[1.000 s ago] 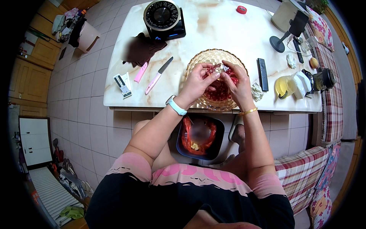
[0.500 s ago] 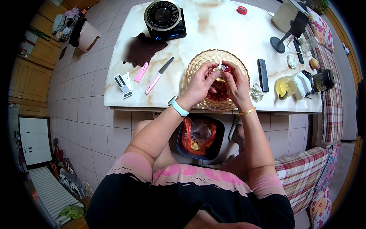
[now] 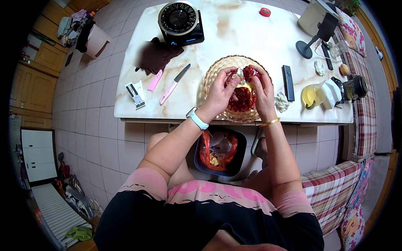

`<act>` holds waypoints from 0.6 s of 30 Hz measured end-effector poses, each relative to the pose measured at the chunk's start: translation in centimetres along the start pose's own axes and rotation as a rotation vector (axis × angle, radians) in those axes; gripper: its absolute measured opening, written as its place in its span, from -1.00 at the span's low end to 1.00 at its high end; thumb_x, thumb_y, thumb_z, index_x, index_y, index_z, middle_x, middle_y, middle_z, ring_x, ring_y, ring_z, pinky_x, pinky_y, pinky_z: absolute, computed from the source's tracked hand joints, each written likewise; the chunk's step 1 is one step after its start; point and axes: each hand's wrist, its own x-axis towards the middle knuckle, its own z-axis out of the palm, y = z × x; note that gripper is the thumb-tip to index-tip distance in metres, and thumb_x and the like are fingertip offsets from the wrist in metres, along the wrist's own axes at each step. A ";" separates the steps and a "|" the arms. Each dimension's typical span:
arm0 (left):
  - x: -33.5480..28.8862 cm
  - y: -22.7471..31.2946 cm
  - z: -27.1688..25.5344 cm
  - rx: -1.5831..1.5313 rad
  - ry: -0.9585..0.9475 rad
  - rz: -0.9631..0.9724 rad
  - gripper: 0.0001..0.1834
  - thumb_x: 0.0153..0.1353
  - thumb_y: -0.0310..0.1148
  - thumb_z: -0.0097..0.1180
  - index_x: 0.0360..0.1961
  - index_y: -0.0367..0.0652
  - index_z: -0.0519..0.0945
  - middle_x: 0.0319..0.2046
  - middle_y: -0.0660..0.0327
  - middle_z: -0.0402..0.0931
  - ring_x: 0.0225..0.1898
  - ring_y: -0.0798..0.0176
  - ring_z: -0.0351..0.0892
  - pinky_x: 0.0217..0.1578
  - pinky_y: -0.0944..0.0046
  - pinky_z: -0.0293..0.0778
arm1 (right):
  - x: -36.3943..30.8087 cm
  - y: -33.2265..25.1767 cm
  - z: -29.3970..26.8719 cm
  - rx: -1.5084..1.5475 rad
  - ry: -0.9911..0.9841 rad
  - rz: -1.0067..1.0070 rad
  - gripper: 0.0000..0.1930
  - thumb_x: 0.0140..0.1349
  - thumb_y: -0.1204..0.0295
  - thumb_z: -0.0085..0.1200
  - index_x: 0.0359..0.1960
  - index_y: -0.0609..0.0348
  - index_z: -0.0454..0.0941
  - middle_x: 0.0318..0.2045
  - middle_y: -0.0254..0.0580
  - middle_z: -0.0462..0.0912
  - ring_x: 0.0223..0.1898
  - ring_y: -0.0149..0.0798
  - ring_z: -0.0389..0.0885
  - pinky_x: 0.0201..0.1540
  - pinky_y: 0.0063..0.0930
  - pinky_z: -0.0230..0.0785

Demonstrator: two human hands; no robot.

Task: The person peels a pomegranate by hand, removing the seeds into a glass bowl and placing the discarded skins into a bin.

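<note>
Both hands are over an amber scalloped glass bowl (image 3: 213,67) at the table's near edge. Loose red pomegranate seeds (image 3: 241,102) lie in it. My left hand (image 3: 222,90) has its fingers curled round a pomegranate piece, mostly hidden, with pale membrane showing by the fingertips. My right hand (image 3: 264,93) grips another pomegranate piece (image 3: 250,72), its red seeds exposed between thumb and fingers. The two pieces are slightly apart at the fingertips. To the left of the bowl lies a knife (image 3: 175,84) with a pink handle, beside its pink sheath (image 3: 155,80).
Below the table edge stands a dark bin (image 3: 220,152) with a red bag. Right of the bowl are a black remote (image 3: 288,83), a crumpled tissue (image 3: 282,101) and a yellow pitcher (image 3: 312,97). A cooker (image 3: 181,23), a dark cloth (image 3: 158,55) and a phone stand (image 3: 307,47) also occupy the table.
My fingertips have drawn apart a little, and more of the red seeds in the right hand's piece and in the bowl shows. The bowl has shifted slightly left.
</note>
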 end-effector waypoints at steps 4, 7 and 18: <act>0.2 -0.2 0.0 0.036 0.027 0.088 -0.54 0.46 -0.23 0.06 0.26 -0.23 0.34 -0.02 0.21 0.51 -0.08 0.45 0.50 -0.33 0.49 0.55 | 0.4 0.5 -0.8 -0.018 -0.033 0.027 -0.63 0.49 0.40 -0.07 0.25 0.29 0.39 0.11 -0.15 0.56 0.16 -0.36 0.49 0.25 -0.46 0.32; 0.0 0.2 -0.2 0.078 0.037 0.046 -0.55 0.46 -0.25 0.07 0.25 -0.24 0.36 0.03 0.19 0.50 -0.01 0.43 0.49 -0.21 0.47 0.55 | 0.2 0.7 -0.7 0.137 -0.004 0.114 -0.62 0.49 0.39 -0.08 0.26 0.27 0.40 0.12 -0.16 0.56 0.16 -0.36 0.50 0.25 -0.45 0.33; 0.4 -0.5 -0.7 0.225 0.090 0.286 -0.52 0.43 -0.24 0.12 0.21 -0.32 0.37 0.12 0.10 0.45 0.17 0.25 0.44 0.23 0.27 0.33 | -0.6 0.3 0.7 0.644 0.114 0.406 -0.59 0.51 0.28 -0.14 0.30 0.17 0.35 0.09 -0.23 0.58 0.08 -0.36 0.54 0.12 -0.45 0.40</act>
